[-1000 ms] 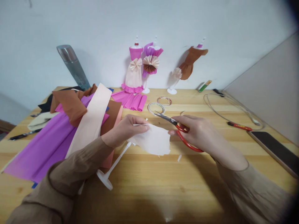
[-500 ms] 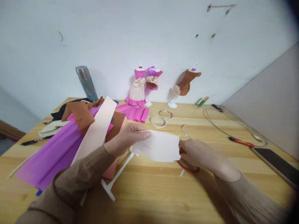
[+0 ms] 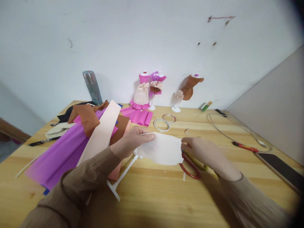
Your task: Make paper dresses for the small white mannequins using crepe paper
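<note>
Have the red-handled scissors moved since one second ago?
Yes: judged against the white ring, the scissors have shifted down the picture. The blade tips reached the ring in view then; now they are hidden.

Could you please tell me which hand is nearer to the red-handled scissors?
The right hand: it is at the scissors, partly hiding them. The left hand is farther off to their left, pinching the white sheet.

Our left hand (image 3: 133, 140) pinches, thumb (image 3: 149, 137) on top; our right hand (image 3: 204, 152), slightly blurred, faces it with curled fingers (image 3: 186, 142). Our brown-sleeved forearms (image 3: 86, 179) extend from both lower corners.
</note>
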A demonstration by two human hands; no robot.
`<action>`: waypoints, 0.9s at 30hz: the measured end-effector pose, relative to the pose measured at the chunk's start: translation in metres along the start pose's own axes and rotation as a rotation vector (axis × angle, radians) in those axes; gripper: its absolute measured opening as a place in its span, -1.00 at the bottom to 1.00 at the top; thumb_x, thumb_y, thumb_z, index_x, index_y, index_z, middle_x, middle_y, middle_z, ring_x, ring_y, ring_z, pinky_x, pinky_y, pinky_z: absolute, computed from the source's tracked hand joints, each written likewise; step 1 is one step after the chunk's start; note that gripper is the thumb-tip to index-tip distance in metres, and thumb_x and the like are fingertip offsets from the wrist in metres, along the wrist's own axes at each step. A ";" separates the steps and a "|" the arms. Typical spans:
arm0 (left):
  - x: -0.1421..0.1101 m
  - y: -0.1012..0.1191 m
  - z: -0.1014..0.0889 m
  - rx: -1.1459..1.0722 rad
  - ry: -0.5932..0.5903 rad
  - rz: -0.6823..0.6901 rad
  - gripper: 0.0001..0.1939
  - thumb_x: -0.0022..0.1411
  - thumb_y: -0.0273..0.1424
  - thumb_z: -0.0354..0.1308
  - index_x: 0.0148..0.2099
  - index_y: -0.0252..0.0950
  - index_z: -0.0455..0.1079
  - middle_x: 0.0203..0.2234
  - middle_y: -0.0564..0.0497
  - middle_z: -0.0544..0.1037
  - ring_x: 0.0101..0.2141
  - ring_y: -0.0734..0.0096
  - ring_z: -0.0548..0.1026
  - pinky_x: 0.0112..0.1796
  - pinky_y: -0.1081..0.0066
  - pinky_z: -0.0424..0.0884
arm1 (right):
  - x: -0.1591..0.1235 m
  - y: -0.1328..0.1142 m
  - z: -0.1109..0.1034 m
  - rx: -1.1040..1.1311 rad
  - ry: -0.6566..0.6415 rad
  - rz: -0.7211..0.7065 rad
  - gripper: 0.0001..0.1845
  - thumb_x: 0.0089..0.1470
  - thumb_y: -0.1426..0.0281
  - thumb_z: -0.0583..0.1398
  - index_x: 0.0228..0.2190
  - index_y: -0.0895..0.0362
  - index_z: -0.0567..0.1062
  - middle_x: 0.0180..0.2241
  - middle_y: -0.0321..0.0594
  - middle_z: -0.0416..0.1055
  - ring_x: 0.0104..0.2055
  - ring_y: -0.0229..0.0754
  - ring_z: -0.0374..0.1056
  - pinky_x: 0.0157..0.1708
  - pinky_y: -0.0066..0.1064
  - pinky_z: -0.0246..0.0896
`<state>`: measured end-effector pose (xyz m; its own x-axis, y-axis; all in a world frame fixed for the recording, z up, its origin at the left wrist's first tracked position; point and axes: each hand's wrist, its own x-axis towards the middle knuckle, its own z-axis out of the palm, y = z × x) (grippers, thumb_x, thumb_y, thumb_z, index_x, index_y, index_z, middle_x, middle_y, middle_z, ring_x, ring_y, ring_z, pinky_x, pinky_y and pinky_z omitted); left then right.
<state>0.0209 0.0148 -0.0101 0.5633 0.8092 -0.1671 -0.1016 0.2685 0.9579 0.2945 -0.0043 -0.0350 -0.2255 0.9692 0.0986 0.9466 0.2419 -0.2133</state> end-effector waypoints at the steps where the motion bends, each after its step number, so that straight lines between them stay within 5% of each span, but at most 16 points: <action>1: 0.000 0.001 0.000 -0.003 -0.007 0.000 -0.56 -0.08 -0.09 0.39 -0.43 -0.44 0.55 -0.58 -0.08 0.57 -0.63 0.50 0.46 -0.60 0.54 0.31 | 0.002 0.000 -0.001 0.195 0.048 0.047 -0.67 0.17 0.26 0.07 -0.50 0.07 0.54 -0.55 -0.18 0.52 -0.51 -0.11 0.44 -0.52 -0.36 0.20; 4: 0.001 0.001 0.001 -0.011 -0.021 0.017 -0.54 -0.11 -0.07 0.39 -0.47 -0.45 0.52 -0.62 -0.05 0.53 -0.64 0.51 0.43 -0.60 0.53 0.31 | 0.005 -0.005 -0.004 0.911 0.089 0.114 -0.46 0.15 -0.05 0.03 -0.28 0.10 0.59 -0.31 -0.06 0.60 -0.26 -0.01 0.52 -0.23 -0.20 0.39; 6: 0.002 0.001 0.000 0.004 0.010 0.039 -0.55 -0.10 -0.09 0.39 -0.50 -0.44 0.48 -0.65 -0.02 0.49 -0.65 0.54 0.40 -0.61 0.55 0.27 | 0.007 -0.014 -0.005 1.181 0.050 0.088 -0.40 0.05 -0.12 0.12 -0.15 0.08 0.56 -0.18 -0.05 0.58 -0.16 0.02 0.50 -0.15 -0.16 0.39; 9: 0.005 -0.002 -0.002 0.065 0.081 0.071 -0.59 -0.06 -0.14 0.37 -0.53 -0.43 0.43 -0.68 0.03 0.43 -0.67 0.60 0.34 -0.63 0.58 0.19 | 0.011 -0.031 -0.004 1.200 0.039 0.144 -0.52 -0.18 0.08 0.39 -0.23 0.07 0.57 -0.37 -0.17 0.57 -0.36 -0.12 0.47 -0.34 -0.31 0.37; 14: 0.014 -0.007 -0.011 0.083 0.143 0.103 -0.67 -0.05 -0.20 0.34 -0.47 -0.43 0.46 -0.63 0.00 0.49 -0.61 0.52 0.41 -0.55 0.52 0.30 | 0.030 -0.053 -0.001 1.209 0.166 0.225 -0.72 -0.31 0.24 0.42 -0.61 0.13 0.49 -0.64 -0.32 0.39 -0.61 -0.32 0.24 -0.57 -0.44 0.16; 18: 0.021 -0.010 -0.020 0.060 0.234 0.110 -0.68 -0.09 -0.25 0.36 -0.40 -0.45 0.50 -0.58 -0.03 0.54 -0.59 0.49 0.45 -0.52 0.50 0.34 | 0.042 -0.056 0.004 1.208 0.224 0.224 -0.75 -0.30 0.25 0.37 -0.62 0.12 0.46 -0.65 -0.33 0.36 -0.62 -0.33 0.19 -0.59 -0.44 0.10; 27: 0.028 -0.017 -0.031 0.064 0.275 0.128 -0.71 -0.10 -0.28 0.39 -0.42 -0.42 0.47 -0.61 0.04 0.49 -0.58 0.53 0.42 -0.53 0.53 0.31 | 0.039 -0.058 0.024 1.267 0.143 0.247 -0.66 -0.18 0.14 0.35 -0.49 0.12 0.44 -0.64 -0.39 0.32 -0.64 -0.35 0.16 -0.63 -0.48 0.03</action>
<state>0.0128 0.0492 -0.0387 0.3057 0.9476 -0.0928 -0.1004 0.1290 0.9865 0.2251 0.0203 -0.0425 0.0234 0.9997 0.0100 0.0658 0.0085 -0.9978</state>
